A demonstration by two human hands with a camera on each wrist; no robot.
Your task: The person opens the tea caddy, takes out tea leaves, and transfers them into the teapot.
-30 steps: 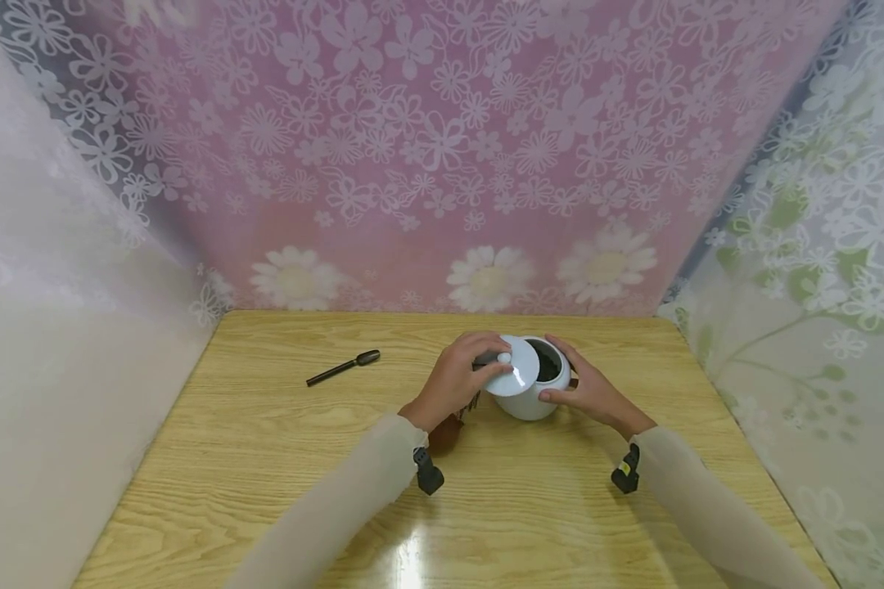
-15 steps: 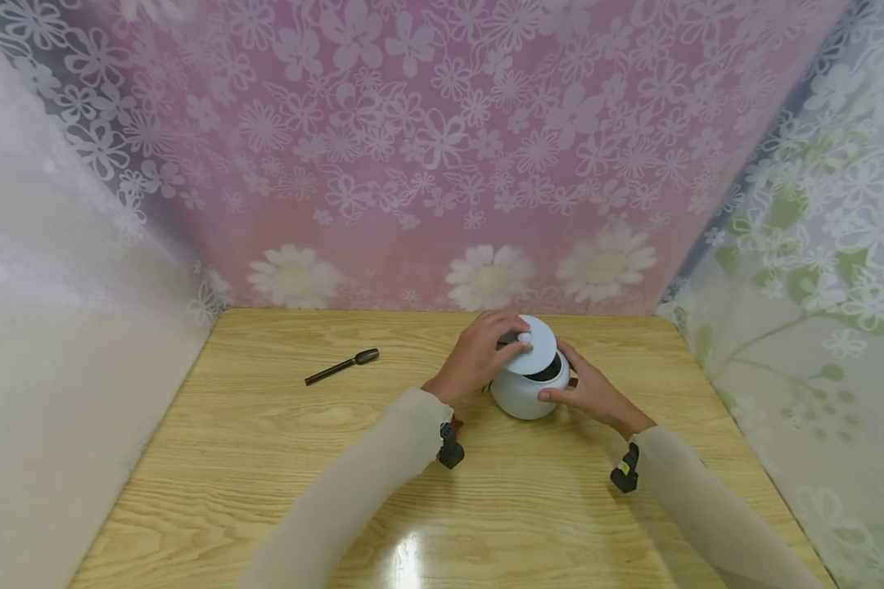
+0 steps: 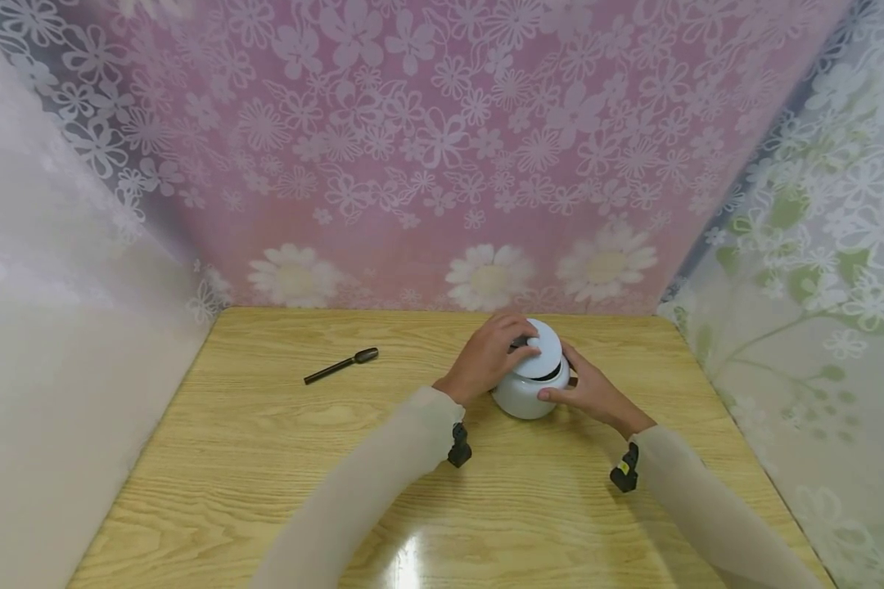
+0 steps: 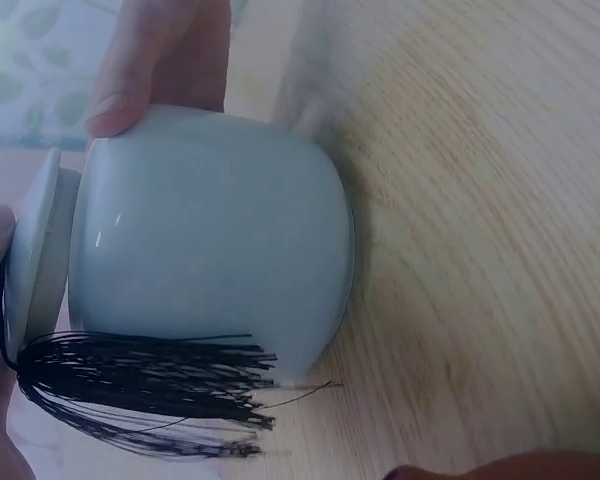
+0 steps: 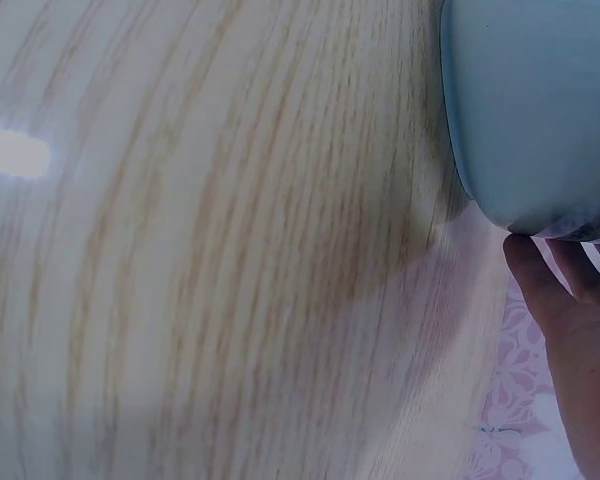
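A round white jar (image 3: 523,401) stands on the wooden table. My left hand (image 3: 486,352) holds its white lid (image 3: 547,352) by the knob, tilted over the mouth, with a dark gap at the near side. My right hand (image 3: 597,394) grips the jar's right side, thumb in front and fingers behind. In the left wrist view the lid (image 4: 42,250) sits apart from the jar's rim along one side, and a black tassel (image 4: 140,385) hangs from it beside the jar (image 4: 220,230). The right wrist view shows fingers of the right hand (image 5: 580,330) against the jar (image 5: 540,110).
A dark spoon (image 3: 341,366) lies on the table (image 3: 265,458) to the left. Part of a reddish-brown thing (image 4: 540,466) shows at the bottom of the left wrist view. A pink floral curtain (image 3: 442,164) hangs behind the table, with pale cloth at both sides.
My left hand has moved the lid to the right and over the jar's mouth, covering most of the dark opening. The right hand and the jar have stayed in place.
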